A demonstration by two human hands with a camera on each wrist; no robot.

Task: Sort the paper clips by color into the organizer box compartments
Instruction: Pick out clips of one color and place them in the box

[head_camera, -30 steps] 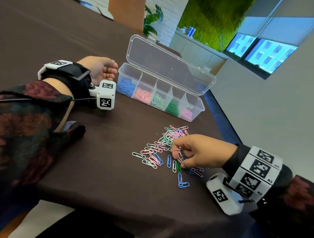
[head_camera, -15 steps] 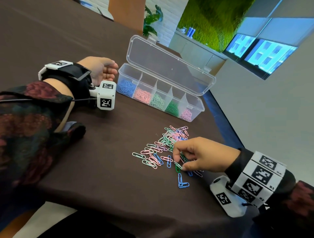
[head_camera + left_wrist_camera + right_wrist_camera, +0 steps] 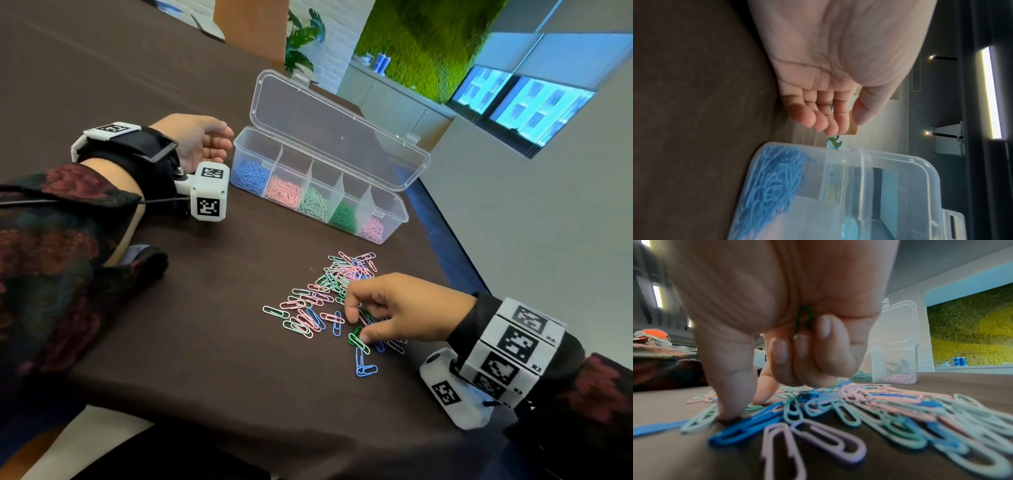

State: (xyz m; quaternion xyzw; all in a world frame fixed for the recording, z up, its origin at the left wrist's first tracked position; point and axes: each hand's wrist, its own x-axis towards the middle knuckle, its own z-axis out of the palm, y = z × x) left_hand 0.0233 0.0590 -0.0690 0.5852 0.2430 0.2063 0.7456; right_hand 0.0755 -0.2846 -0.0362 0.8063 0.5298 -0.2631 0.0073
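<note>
Right hand point(image 3: 404, 310) is down on the loose pile of paper clips point(image 3: 329, 294), palm down. The right wrist view shows a dark green clip point(image 3: 803, 319) tucked against the palm under the three curled fingers, so the hand is holding that one. Index finger and thumb reach down to the table: thumb tip point(image 3: 729, 412) presses on the cloth among light green and blue clips, and in the head view it sits just beside another dark green clip point(image 3: 356, 337) at the near edge of the pile. Cannot tell whether thumb and index actually pinch that second clip.

Pile is mixed: pink, light green, blue, lilac, some dark green, spread on the dark brown tablecloth point(image 3: 205, 342). Two blue clips point(image 3: 363, 365) lie a little apart on the near side.

Organizer box point(image 3: 394, 205) stands beyond the pile, lid point(image 3: 329, 126) open and tilted back. Five compartments, left to right: blue, pink, light green, dark green, lilac-pink, each partly filled.

Left hand point(image 3: 198, 140) rests on the table just beside the blue end of the box, not touching it as far as the left wrist view shows. Palm point(image 3: 828, 56) faces sideways, fingers loosely curled, nothing in it

Both wrists carry white marker-tagged camera units point(image 3: 209, 192)
</note>
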